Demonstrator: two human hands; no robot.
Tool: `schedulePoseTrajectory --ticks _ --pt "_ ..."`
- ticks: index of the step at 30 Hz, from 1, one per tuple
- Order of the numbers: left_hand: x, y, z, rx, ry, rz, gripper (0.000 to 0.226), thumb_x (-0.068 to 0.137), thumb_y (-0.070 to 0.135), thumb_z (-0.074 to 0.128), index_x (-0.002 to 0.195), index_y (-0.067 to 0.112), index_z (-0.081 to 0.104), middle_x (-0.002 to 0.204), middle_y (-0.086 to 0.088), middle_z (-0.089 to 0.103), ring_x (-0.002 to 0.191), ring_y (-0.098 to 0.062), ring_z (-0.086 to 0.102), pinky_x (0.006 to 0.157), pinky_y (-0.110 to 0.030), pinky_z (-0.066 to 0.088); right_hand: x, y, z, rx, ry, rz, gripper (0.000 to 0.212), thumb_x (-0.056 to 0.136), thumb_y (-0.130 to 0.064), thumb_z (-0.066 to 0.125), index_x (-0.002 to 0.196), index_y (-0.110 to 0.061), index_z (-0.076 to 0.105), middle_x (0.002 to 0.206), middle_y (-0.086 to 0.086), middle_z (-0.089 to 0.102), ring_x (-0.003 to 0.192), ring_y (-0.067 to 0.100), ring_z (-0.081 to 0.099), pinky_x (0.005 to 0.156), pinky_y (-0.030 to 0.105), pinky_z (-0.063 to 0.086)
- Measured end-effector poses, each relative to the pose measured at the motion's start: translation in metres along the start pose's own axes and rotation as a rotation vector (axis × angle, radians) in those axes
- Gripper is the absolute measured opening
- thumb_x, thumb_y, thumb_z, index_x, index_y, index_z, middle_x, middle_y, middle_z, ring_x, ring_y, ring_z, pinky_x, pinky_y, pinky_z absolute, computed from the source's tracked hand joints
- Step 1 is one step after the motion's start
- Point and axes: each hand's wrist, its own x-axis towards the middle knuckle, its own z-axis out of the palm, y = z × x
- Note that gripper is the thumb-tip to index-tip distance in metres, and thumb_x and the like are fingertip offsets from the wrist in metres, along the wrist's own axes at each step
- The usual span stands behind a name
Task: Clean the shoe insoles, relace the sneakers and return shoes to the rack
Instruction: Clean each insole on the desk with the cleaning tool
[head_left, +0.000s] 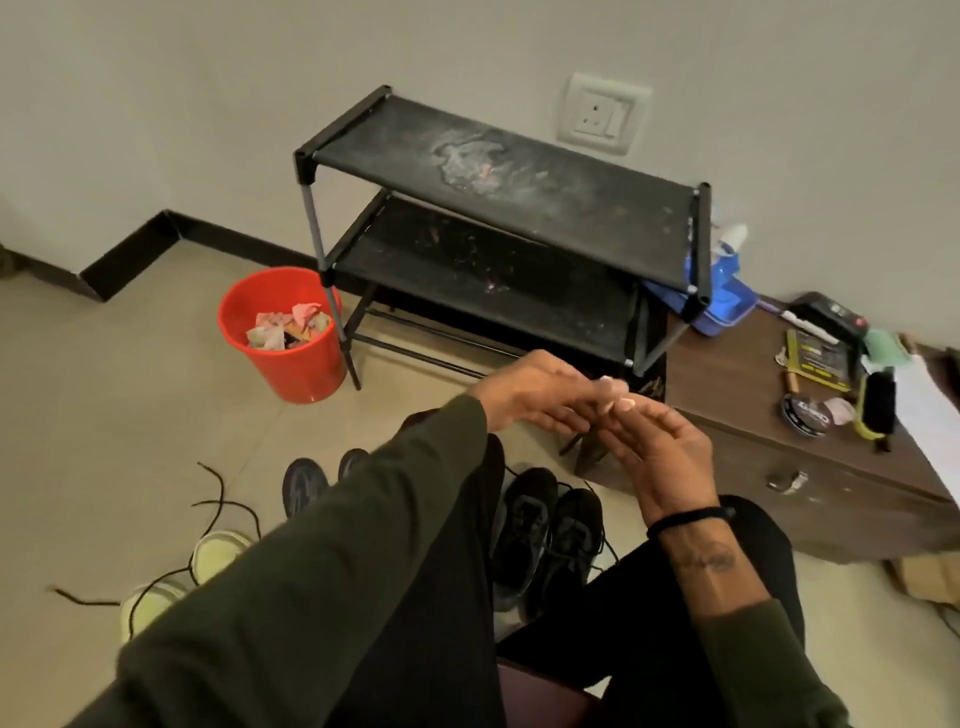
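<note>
Head view shows both hands, left hand (540, 395) and right hand (660, 441), loosely spread, fingertips touching, holding nothing visible. Black sneakers (545, 535) sit on the floor below, loose laces (228, 499) beside pale insoles (218, 551). Judging from this, threading evenly from the toe eyelets would work best.

hands: our left hand (540, 389) and right hand (660, 441) meet fingertip to fingertip, fingers relaxed
sneakers: black pair (545, 530) between our knees
rack: black rack (509, 208), dusty shelves
floor: red bin (291, 358), loose lace (228, 499), pale insoles (218, 551)
</note>
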Motion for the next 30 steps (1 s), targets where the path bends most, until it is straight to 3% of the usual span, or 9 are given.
schedulePoseTrajectory --ticks 2,6,8,12,17,19,23,26,30 --pt "-0.009 -0.01 0.035 -0.046 0.097 0.092 0.036 0.086 0.03 0.08 0.117 0.012 0.072 0.101 -0.01 0.077 0.095 -0.024 0.075 0.086 -0.036 0.062 -0.013 0.003 -0.018 0.008 0.003 -0.056 0.047 0.075 -0.016 0.079 0.114 0.006 0.065 0.103 0.021 0.074 0.094 0.029 0.072 0.084 0.037 0.06" --pt "-0.026 -0.04 0.071 -0.264 0.29 0.194 0.022 0.093 0.009 0.071 0.115 0.006 0.074 0.1 -0.013 0.075 0.086 -0.02 0.071 0.085 -0.032 0.061 -0.029 0.018 -0.048 0.107 -0.021 0.021 0.033 0.076 -0.012 0.076 0.106 -0.001 0.067 0.1 0.018 0.073 0.091 0.027 0.071 0.088 0.039 0.059" --pt "-0.036 -0.051 0.074 -0.271 0.317 0.179 0.019 0.093 0.014 0.073 0.111 0.009 0.076 0.098 -0.013 0.076 0.087 -0.02 0.071 0.089 -0.035 0.06 -0.032 0.023 -0.055 0.131 -0.057 0.07 0.023 0.081 -0.008 0.074 0.103 -0.003 0.069 0.103 0.018 0.072 0.092 0.026 0.069 0.09 0.04 0.058" --pt "-0.049 -0.058 0.073 -0.247 0.294 0.163 0.03 0.089 0.037 0.077 0.111 0.018 0.076 0.099 -0.006 0.077 0.094 -0.023 0.074 0.089 -0.035 0.06 -0.031 0.026 -0.049 0.029 -0.147 0.021 0.024 0.082 -0.009 0.076 0.103 -0.002 0.069 0.106 0.018 0.072 0.095 0.026 0.07 0.091 0.041 0.058" --pt "-0.043 -0.078 0.068 -0.208 0.402 0.176 0.022 0.092 0.03 0.074 0.108 0.015 0.077 0.094 -0.001 0.077 0.081 -0.01 0.069 0.083 -0.03 0.059 -0.025 0.039 -0.046 -0.286 -0.244 -0.027 0.018 0.083 -0.014 0.08 0.099 -0.01 0.073 0.104 0.009 0.075 0.101 0.025 0.072 0.085 0.038 0.059" --pt "-0.037 -0.086 0.064 -0.093 0.451 0.186 0.019 0.091 0.031 0.075 0.105 0.018 0.079 0.093 0.005 0.076 0.082 -0.006 0.069 0.082 -0.03 0.059 -0.022 0.042 -0.047 -0.386 -0.246 -0.041 0.016 0.081 -0.018 0.082 0.095 -0.015 0.075 0.1 0.005 0.076 0.099 0.024 0.072 0.08 0.035 0.06" --pt "-0.023 -0.097 0.062 0.175 0.495 0.284 0.023 0.087 0.04 0.076 0.103 0.025 0.079 0.096 0.012 0.075 0.093 -0.009 0.07 0.085 -0.039 0.059 -0.019 0.042 -0.047 -0.452 -0.206 -0.072 0.033 0.074 -0.036 0.088 0.097 -0.018 0.074 0.099 0.001 0.076 0.092 0.015 0.073 0.076 0.03 0.06" --pt "-0.02 -0.097 0.061 0.126 0.444 0.283 0.021 0.088 0.039 0.076 0.102 0.024 0.08 0.095 0.012 0.076 0.092 -0.008 0.07 0.085 -0.039 0.059 -0.017 0.044 -0.045 -0.438 -0.155 -0.065 0.035 0.074 -0.039 0.086 0.097 -0.016 0.073 0.095 0.003 0.076 0.089 0.017 0.073 0.072 0.03 0.06" --pt "-0.018 -0.097 0.061 -0.037 0.41 0.215 0.018 0.095 0.029 0.071 0.106 0.016 0.078 0.093 0.004 0.077 0.079 -0.007 0.068 0.08 -0.03 0.06 -0.015 0.048 -0.045 -0.304 -0.129 -0.01 0.022 0.087 -0.026 0.077 0.098 -0.008 0.073 0.095 0.013 0.076 0.088 0.023 0.072 0.076 0.033 0.06"
